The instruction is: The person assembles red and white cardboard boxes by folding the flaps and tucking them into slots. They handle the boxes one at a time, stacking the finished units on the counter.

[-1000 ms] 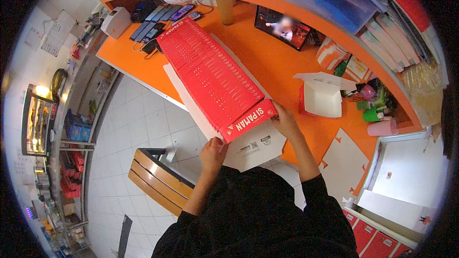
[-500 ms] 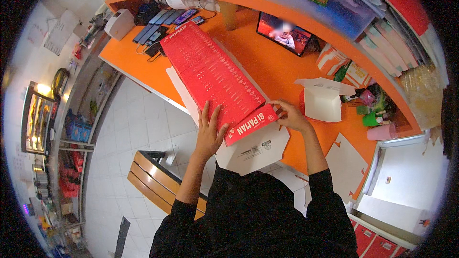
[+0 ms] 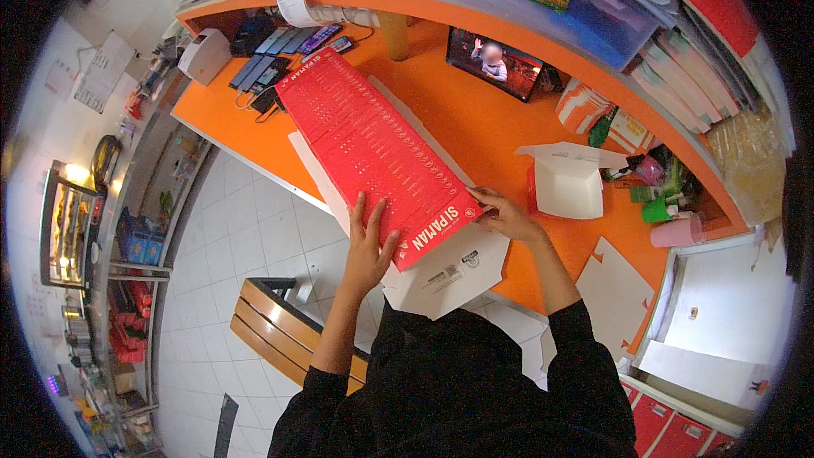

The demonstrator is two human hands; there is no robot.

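Observation:
A long red printed cardboard sheet (image 3: pixel 373 148) lies slantwise across the desk's near edge, its printed side up. It looks like a flat box blank, and white cardboard (image 3: pixel 441 280) shows under its near end and along its sides. My left hand (image 3: pixel 370 246) rests on the red sheet's near left part, fingers stretched out and apart. At the near right corner, my right hand (image 3: pixel 506 216) grips the red sheet's edge between thumb and fingers; some fingertips are hidden. To the right of that hand stands a folded box (image 3: pixel 570 191), lid raised, white inside.
The orange desk (image 3: pixel 475 131) carries several phones (image 3: pixel 284 47), a white device (image 3: pixel 203 57), and a lit tablet (image 3: pixel 494 64). A pink cup (image 3: pixel 677 231) and a white cardboard piece (image 3: pixel 609 293) are at the right. Below left is a wooden bench (image 3: pixel 280 326).
The near strip of the red sheet, set off by a visible crease before, now lies level with the rest. Both hands remain at the near end, the right one closer around the corner.

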